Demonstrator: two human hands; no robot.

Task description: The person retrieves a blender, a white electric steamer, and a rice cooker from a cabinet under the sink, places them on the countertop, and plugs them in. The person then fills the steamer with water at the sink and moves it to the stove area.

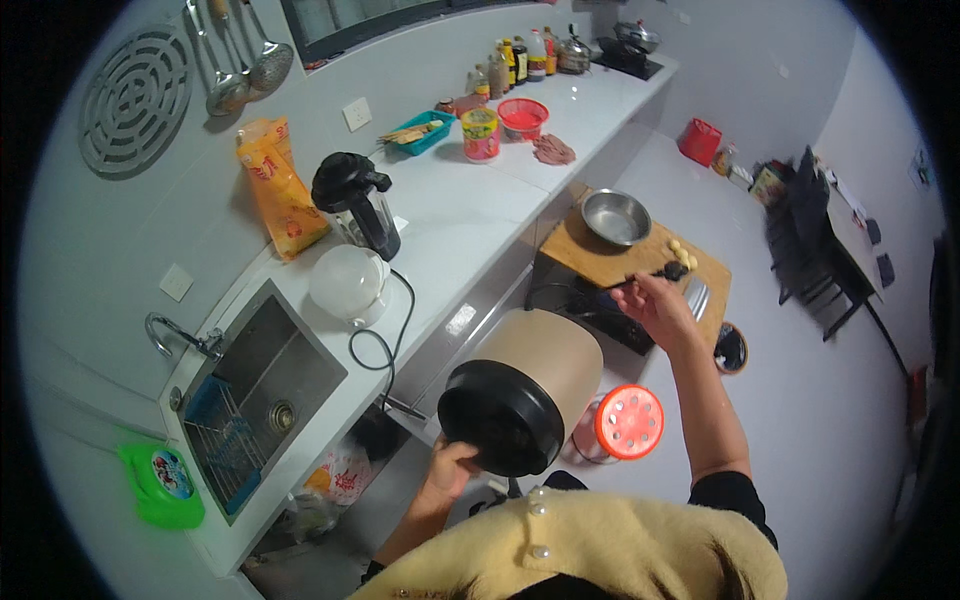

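My left hand [450, 469] grips the black base of a beige cylindrical container [551, 349], which lies tilted with its underside towards me. My right hand [656, 307] is raised beside a wooden board [574, 251], its fingertips pinching a thin black cord. A dark end piece [675, 270], seemingly a plug, is at the cord's end, by several pale garlic-like pieces [682, 253]. A steel bowl [616, 217] stands on the board, and a shiny metal blade [697, 296] is partly hidden by my right forearm. The container's mouth is turned away from view.
A stool with a perforated red top [630, 422] stands right of the container. The white counter [480, 202] at the left bears a blender jug [360, 202], a white round appliance [349, 285] with a cord, a teal basket [424, 133] and a sink [281, 375]. Chairs [806, 247] stand far right.
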